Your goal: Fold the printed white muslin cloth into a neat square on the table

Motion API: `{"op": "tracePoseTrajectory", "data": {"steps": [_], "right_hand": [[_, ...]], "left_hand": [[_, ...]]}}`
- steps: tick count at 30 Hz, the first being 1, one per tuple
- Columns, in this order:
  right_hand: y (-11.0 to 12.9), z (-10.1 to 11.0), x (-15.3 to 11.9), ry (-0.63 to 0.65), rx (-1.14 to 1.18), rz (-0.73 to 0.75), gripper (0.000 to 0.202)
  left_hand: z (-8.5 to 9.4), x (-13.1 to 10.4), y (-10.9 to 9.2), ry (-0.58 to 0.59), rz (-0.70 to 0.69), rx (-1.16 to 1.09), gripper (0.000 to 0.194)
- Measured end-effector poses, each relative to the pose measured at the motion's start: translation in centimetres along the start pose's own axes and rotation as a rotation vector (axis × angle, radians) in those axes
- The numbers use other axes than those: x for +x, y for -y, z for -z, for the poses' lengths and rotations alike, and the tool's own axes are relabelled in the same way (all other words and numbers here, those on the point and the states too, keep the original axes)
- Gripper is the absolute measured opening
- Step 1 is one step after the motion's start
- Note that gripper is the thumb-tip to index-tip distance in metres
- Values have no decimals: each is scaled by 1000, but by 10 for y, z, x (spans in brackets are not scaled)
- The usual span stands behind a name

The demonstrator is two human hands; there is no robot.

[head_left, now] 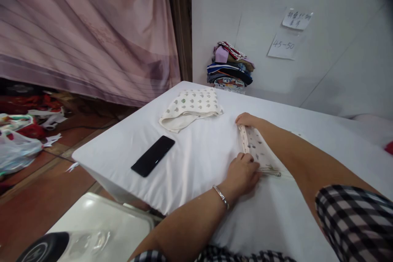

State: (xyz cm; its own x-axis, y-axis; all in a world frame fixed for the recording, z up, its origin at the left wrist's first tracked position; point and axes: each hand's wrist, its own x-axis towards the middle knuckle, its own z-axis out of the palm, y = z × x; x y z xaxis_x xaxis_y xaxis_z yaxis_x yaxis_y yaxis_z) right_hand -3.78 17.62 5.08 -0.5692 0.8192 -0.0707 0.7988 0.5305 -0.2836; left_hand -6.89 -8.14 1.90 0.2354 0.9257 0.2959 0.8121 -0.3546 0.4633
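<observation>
A folded white cloth (257,147) with a small dark print lies on the white-covered table (190,163), partly hidden by my right forearm. My left hand (243,173), below a silver bracelet (221,197), has its fingers closed on the cloth's near left corner. At the far end of the same edge, my right hand (248,120) pinches the other corner. Between the two hands the edge runs almost straight. Farther back on the table, apart from both hands, rests a second folded white cloth (196,103) with a grey motif print.
A black phone (153,155) lies left of my hands. Stacked folded clothes (230,67) rise behind the table's far edge, against a white wall with paper notes (282,46). At lower left is a pale stool-like surface (101,217); plastic bags (18,151) sit on the floor.
</observation>
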Motion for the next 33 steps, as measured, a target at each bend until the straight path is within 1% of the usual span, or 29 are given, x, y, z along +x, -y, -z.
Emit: {"op": "tracePoseTrajectory", "data": {"steps": [3,6,8,10,13,15,18,21,23,26,28,31,33], "right_hand": [[-13,4,-22,-83,71,-29,35],[-22,-2,-50,-164,79,-17,43],[-21,-12,-65,-147,6,52,45],[-17,-24,-75,-84,-120,110,52],[-8,-35,-77,-5,-250,96,62],[-5,-34,-75,27,-262,84,64],[-4,-26,-75,62,-231,75,66],[-2,-24,-81,50,-196,64,69],[1,-29,-86,38,-189,76,72],[5,-38,-90,51,-189,85,75],[8,-39,-90,56,-188,81,73],[12,-32,-90,66,-161,75,71],[13,-24,-95,67,-114,61,70]], "left_hand": [[-2,0,1,-13,9,-10,15],[-3,1,0,-32,16,-38,17],[-4,1,0,-41,22,-57,17],[-4,1,-1,-52,27,-73,16],[-4,2,-1,-69,33,-83,18],[-5,1,0,-73,32,-80,18],[-5,0,2,-79,17,-72,20],[-7,0,3,-90,8,-76,23],[-8,0,4,-97,6,-77,25],[-9,2,4,-116,9,-68,24],[-9,2,4,-125,14,-67,23],[-8,1,5,-122,3,-71,23],[-6,0,7,-121,-13,-75,23]]}}
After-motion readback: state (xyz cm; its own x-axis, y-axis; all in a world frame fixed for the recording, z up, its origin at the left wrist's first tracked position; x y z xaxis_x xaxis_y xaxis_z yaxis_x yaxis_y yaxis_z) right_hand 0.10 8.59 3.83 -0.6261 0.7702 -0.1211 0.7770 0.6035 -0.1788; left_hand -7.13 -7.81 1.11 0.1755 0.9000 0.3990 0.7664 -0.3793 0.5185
